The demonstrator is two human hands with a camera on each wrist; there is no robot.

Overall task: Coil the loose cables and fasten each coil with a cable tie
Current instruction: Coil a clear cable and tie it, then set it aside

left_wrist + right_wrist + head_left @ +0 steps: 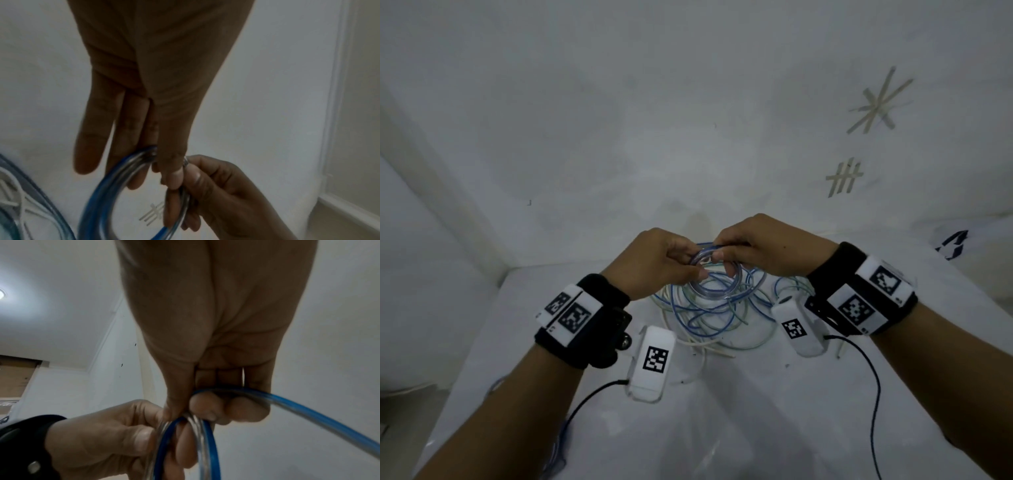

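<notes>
Both hands meet over the table and hold a small coil of blue and clear cable (714, 277) between them. My left hand (697, 265) pinches the coil's left side (107, 191) between thumb and forefinger, and its other fingers (90, 146) stick out straight. My right hand (722, 255) curls its fingers round the top of the coil (207, 439), and a blue strand (308, 412) runs out past its little finger. Under the hands lies a loose tangle of blue, green and white cables (719, 322) on the white table (722, 411).
Beige strips form a star (880, 102) and a hash mark (844, 178) on the white surface behind. A short pale strip (839, 349) lies by my right wrist. Blue cable (554, 445) hangs at the table's left edge. Black leads trail from both wrist units.
</notes>
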